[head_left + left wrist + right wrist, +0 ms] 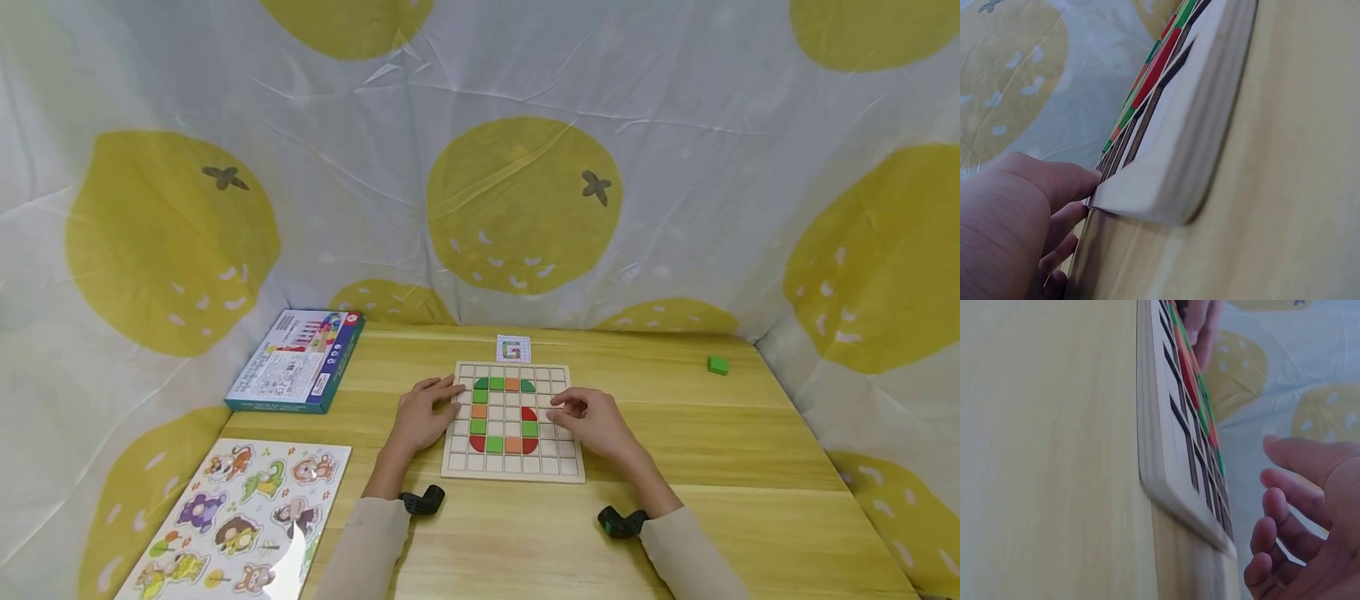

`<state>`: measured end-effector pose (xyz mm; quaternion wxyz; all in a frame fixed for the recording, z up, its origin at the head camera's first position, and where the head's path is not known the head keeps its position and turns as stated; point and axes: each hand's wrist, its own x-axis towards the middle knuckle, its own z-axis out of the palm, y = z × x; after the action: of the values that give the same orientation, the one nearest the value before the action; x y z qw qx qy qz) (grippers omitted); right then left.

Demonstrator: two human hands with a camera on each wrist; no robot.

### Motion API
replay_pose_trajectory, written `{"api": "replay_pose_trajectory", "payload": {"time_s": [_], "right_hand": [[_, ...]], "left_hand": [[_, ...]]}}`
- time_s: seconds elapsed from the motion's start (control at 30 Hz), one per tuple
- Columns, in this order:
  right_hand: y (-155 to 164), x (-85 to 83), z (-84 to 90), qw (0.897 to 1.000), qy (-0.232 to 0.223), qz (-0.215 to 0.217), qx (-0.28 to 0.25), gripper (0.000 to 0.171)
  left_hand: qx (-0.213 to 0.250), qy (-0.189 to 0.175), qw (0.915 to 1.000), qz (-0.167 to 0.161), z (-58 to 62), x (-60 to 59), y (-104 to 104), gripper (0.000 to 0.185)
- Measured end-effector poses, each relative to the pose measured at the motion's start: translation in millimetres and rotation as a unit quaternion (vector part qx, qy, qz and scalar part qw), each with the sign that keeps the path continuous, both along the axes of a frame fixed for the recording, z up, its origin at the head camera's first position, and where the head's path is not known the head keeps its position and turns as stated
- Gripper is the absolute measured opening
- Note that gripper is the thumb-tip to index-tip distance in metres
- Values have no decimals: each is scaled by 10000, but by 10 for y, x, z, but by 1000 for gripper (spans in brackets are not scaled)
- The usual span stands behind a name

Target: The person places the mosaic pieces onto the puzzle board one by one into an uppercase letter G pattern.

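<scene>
A square wooden grid board (pixel 510 473) lies flat on the table. On it, green, orange and red tiles form a broken ring, with a short inward stub of a red tile (pixel 528 413) and a green tile (pixel 530 429) on its right side. My left hand (pixel 422 414) rests at the board's left edge, its thumb touching the rim and its fingers fairly straight, as the left wrist view shows. Over the board's right side hovers my right hand (pixel 596 421), fingers loosely bent with nothing between them; the right wrist view shows its thumb and fingertips apart.
Behind the board lies a small printed card (pixel 513 349) with a similar pattern. A green block (pixel 717 365) sits at the far right. On the left are a flat game box (pixel 296 362) and an animal picture puzzle (pixel 247 517). Patterned cloth (pixel 525 208) hangs around the table.
</scene>
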<state>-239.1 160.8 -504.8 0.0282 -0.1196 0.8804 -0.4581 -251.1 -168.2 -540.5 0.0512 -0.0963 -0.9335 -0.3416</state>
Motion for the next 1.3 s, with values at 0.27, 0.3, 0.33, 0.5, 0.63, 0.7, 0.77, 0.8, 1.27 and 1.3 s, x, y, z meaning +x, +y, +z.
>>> {"api": "replay_pose_trajectory", "payload": {"time_s": [0.27, 0.3, 0.33, 0.5, 0.63, 0.7, 0.77, 0.8, 1.27, 1.3], "right_hand": [[433, 89, -40, 9995, 170, -123, 232, 21], [489, 103, -45, 9994, 208, -135, 251, 21], [543, 117, -53, 9992, 247, -141, 276, 22], [772, 201, -73, 9983, 286, -283, 415, 26], [940, 275, -81, 9974, 337, -327, 554, 27], [1023, 310, -89, 9970, 340, -325, 618, 28], [1103, 351, -91, 9971, 269, -336, 623, 30], [1143, 373, -90, 9972, 214, -337, 625, 31], [1541, 583, -143, 9977, -278, -10, 611, 34], [1551, 590, -142, 9977, -327, 86, 591, 35]], "left_hand": [[53, 27, 10000, -6, 13, -3, 12, 38], [47, 27, 10000, -7, 15, -5, 14, 38], [49, 27, 10000, -7, 16, -7, 15, 39], [56, 9, 10000, 11, 34, 0, 20, 38], [28, -9, 10000, -4, 32, -4, 25, 38], [32, -21, 10000, -13, 30, -6, 29, 39], [57, -41, 10000, -22, 34, -5, 34, 39], [72, -49, 10000, -21, 35, -5, 36, 39], [63, -45, 10000, 21, 29, 13, 20, 39], [59, -35, 10000, 32, 28, 13, 16, 39]]}}
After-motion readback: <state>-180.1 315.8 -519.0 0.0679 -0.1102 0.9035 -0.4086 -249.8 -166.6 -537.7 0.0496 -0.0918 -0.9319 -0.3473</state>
